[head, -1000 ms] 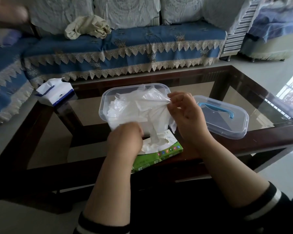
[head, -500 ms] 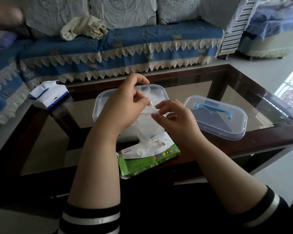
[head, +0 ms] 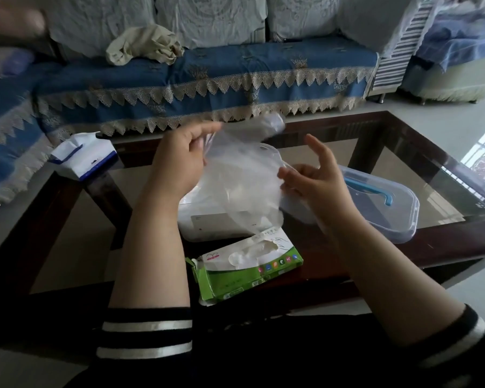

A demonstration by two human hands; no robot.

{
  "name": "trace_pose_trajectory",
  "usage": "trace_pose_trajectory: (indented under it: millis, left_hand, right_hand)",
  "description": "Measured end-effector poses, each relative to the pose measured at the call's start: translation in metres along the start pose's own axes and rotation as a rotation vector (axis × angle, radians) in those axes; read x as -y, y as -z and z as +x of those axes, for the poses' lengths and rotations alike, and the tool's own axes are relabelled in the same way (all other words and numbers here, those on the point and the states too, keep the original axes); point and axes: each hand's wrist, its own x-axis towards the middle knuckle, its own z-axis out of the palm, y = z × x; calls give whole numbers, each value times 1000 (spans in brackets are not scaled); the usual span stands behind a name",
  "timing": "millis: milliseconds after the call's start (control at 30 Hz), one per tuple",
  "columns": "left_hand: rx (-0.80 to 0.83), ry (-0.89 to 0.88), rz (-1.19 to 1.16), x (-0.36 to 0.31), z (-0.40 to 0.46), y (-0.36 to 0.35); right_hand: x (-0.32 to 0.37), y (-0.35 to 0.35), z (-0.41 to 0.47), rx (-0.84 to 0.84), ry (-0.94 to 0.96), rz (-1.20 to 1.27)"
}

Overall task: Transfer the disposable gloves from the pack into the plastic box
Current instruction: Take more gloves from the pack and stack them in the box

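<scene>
L hand [head: 179, 161] pinches glove [head: 241, 175] above plastic box [head: 207, 225]; R hand [head: 316, 180] fingers loose, grasping nothing. Pack [head: 246, 267] just in front of box. Risk: flimsy film drifts, lands outside box.

Dim daylight (right-side), motion blur

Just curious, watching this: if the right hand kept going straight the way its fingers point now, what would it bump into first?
Most likely the clear disposable glove, held up by the left hand over the plastic box. The right hand is open, fingers aimed left toward that film. Depth is hard to judge, so it might pass just in front.
</scene>
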Motion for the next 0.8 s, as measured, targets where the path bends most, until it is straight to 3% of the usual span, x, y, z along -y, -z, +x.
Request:
trace_pose_trajectory:
  millis: [167,367,600,700,800]
  left_hand:
    - [-18,154,248,45,11,-15]
    - [135,273,714,72,19,-23]
    - [199,330,782,78,21,-29]
    - [216,343,791,73,18,-25]
    - [219,382,752,66,13,-17]
  right_hand:
    - [9,-19,62,0,91,-498]
    - [-8,-35,99,75,77,-1039]
    - [-9,-27,77,110,121,-1263]
    - [0,-21,59,61,177,-1232]
    - [4,-13,35,-79,368,-1055]
